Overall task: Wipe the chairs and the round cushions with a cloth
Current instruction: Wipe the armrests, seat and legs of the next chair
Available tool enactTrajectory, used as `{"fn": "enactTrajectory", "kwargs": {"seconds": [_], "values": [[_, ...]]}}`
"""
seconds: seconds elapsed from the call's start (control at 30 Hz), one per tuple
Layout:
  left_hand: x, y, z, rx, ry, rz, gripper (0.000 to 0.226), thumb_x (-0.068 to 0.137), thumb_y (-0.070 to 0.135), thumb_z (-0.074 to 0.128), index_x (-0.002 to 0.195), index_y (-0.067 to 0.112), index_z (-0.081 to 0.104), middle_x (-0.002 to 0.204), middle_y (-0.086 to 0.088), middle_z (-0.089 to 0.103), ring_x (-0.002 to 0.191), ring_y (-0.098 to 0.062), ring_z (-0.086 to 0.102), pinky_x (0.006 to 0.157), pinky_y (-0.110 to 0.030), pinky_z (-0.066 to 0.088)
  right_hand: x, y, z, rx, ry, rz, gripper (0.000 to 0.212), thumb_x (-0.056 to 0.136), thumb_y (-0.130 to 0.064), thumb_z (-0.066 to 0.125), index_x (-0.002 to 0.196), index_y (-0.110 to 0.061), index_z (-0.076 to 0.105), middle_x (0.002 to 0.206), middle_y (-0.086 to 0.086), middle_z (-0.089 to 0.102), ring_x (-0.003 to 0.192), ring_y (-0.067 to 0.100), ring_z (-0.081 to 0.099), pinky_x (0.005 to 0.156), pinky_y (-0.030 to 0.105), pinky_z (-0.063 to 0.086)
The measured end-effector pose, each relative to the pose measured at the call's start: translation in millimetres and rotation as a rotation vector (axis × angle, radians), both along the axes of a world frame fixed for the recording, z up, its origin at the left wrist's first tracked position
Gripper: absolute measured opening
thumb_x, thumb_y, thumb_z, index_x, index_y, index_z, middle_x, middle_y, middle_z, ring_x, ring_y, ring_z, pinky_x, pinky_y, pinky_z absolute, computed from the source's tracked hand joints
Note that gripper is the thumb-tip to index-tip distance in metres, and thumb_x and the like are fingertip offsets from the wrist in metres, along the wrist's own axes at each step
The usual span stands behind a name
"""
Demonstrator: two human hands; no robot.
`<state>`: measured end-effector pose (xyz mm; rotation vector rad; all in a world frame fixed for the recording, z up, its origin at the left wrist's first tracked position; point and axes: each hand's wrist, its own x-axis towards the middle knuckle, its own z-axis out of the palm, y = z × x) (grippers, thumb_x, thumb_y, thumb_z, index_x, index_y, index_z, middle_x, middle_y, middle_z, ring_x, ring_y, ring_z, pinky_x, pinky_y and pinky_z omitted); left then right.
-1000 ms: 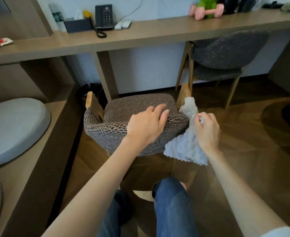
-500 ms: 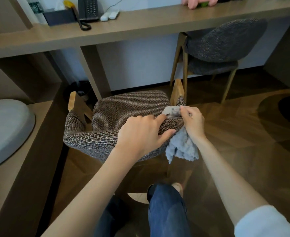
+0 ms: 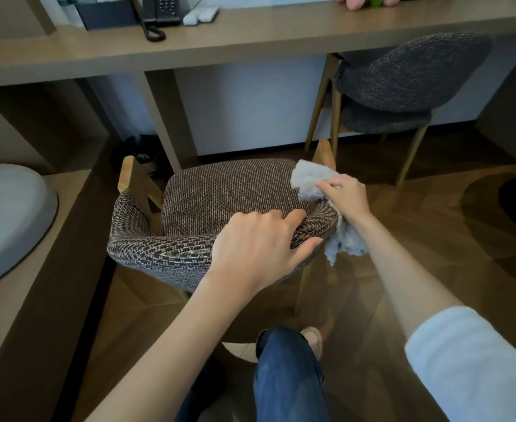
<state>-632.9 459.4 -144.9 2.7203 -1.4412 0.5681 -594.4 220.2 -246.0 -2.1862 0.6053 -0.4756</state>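
Gripping the curved backrest (image 3: 171, 254) of the near chair (image 3: 229, 190) with the left hand (image 3: 259, 248), fingers (image 3: 284, 216) curling over the top edge, thumb pressing the outer face. Pinching the cloth (image 3: 307, 179) in the right hand (image 3: 346, 197), fingers closing tight on a bunch of it; upper part lying on the seat's right rear corner beside the wooden armrest post (image 3: 323, 150), lower part dangling outside the backrest's right end. Lying leftward and away from those fingers: the unwiped seat, its long axis running side to side, so likely sweeping left across the weave next. Sitting nearer the cloth and the seat: the right hand, with the left only steadying. Waiting well apart: the second chair (image 3: 409, 77) under the surface (image 3: 250, 41), and a round cushion (image 3: 10, 220) on the low platform at left.

Compared with half a second back: carrying the cloth up over the backrest onto the seat rather than hanging mostly below the rim; keeping the left hand's hold in about the same place.
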Motion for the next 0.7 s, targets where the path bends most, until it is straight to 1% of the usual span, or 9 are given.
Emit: {"fn": "enactTrajectory", "kwargs": {"seconds": [0.1, 0.17, 0.23, 0.33, 0.4, 0.53, 0.6, 0.67, 0.7], "values": [[-1.4, 0.9, 1.7, -0.002, 0.009, -0.003, 0.054, 0.093, 0.064, 0.03, 0.118, 0.027, 0.061, 0.066, 0.004, 0.063, 0.053, -0.019, 0.061, 0.042, -0.023, 0.014, -30.6, 19.2, 4.7, 0.107, -0.034, -0.025, 0.036, 0.093, -0.033, 0.058, 0.085, 0.0, 0.072, 0.091, 0.012, 0.07, 0.089, 0.023, 0.062, 0.08, 0.036, 0.044], [-1.7, 0.5, 2.7, 0.004, 0.002, -0.004, 0.055, 0.093, 0.063, 0.03, 0.12, 0.027, 0.06, 0.065, 0.004, 0.063, 0.052, -0.02, 0.061, 0.042, -0.023, 0.012, -54.1, 39.7, 12.9, 0.163, -0.113, -0.022, 0.032, 0.094, -0.034, 0.055, 0.08, -0.011, 0.071, 0.079, 0.003, 0.069, 0.077, 0.013, 0.061, 0.07, 0.032, 0.043], [-1.3, -0.3, 2.7, -0.004, 0.006, -0.002, 0.058, 0.092, 0.064, 0.025, 0.12, 0.026, 0.058, 0.069, 0.004, 0.064, 0.056, -0.02, 0.062, 0.043, -0.024, 0.016, -74.3, 62.0, 22.7, 0.225, -0.201, -0.013, 0.026, 0.094, -0.036, 0.056, 0.073, -0.024, 0.066, 0.074, -0.009, 0.065, 0.072, 0.002, 0.058, 0.067, 0.023, 0.042], [2.4, -2.4, -2.1, -0.028, 0.04, -0.004, 0.062, 0.09, 0.067, 0.02, 0.124, 0.027, 0.054, 0.078, 0.003, 0.067, 0.066, -0.021, 0.065, 0.047, -0.027, 0.024, -84.4, 78.7, 29.6, 0.219, -0.303, -0.007, 0.022, 0.091, -0.035, 0.06, 0.072, -0.026, 0.063, 0.08, -0.006, 0.065, 0.082, 0.007, 0.06, 0.076, 0.025, 0.044], [6.0, -6.1, -4.4, -0.028, 0.085, -0.02, 0.061, 0.091, 0.067, 0.023, 0.127, 0.027, 0.051, 0.086, 0.002, 0.069, 0.072, -0.022, 0.066, 0.051, -0.028, 0.031, -78.4, 74.5, 27.0, 0.189, -0.331, -0.027, 0.021, 0.09, -0.032, 0.063, 0.072, -0.023, 0.065, 0.081, -0.002, 0.065, 0.082, 0.009, 0.059, 0.076, 0.026, 0.043], [13.1, -21.1, -6.3, 0.017, 0.185, -0.037, 0.062, 0.091, 0.068, 0.026, 0.131, 0.026, 0.048, 0.096, -0.002, 0.069, 0.085, -0.026, 0.066, 0.06, -0.032, 0.037, -50.9, 41.3, 8.9, 0.153, -0.23, -0.082, 0.025, 0.09, -0.028, 0.065, 0.075, -0.008, 0.07, 0.085, 0.005, 0.068, 0.088, 0.016, 0.061, 0.081, 0.031, 0.043], [16.7, -29.3, -4.7, 0.032, 0.306, -0.014, 0.064, 0.09, 0.07, 0.024, 0.131, 0.029, 0.05, 0.094, -0.003, 0.069, 0.089, -0.026, 0.066, 0.066, -0.034, 0.042, -35.1, 23.1, 2.5, 0.106, -0.191, -0.089, 0.023, 0.089, -0.027, 0.065, 0.075, -0.009, 0.07, 0.088, 0.005, 0.067, 0.091, 0.019, 0.06, 0.079, 0.024, 0.038], [22.7, -35.5, -1.9, 0.041, 0.463, 0.014, 0.061, 0.089, 0.072, 0.025, 0.127, 0.034, 0.054, 0.08, 0.003, 0.064, 0.089, -0.024, 0.065, 0.074, -0.036, 0.044, -16.4, 7.2, 4.9, 0.036, -0.215, -0.104, 0.02, 0.089, -0.026, 0.065, 0.078, -0.011, 0.071, 0.095, 0.007, 0.063, 0.093, 0.019, 0.058, 0.077, 0.019, 0.033], [27.4, -38.3, -0.2, 0.035, 0.518, 0.018, 0.058, 0.089, 0.071, 0.026, 0.123, 0.035, 0.057, 0.073, 0.007, 0.06, 0.088, -0.023, 0.065, 0.075, -0.035, 0.044, -5.5, -0.1, 8.7, -0.006, -0.249, -0.117, 0.019, 0.089, -0.026, 0.063, 0.081, -0.011, 0.071, 0.098, 0.007, 0.061, 0.095, 0.02, 0.056, 0.078, 0.019, 0.033]]}}
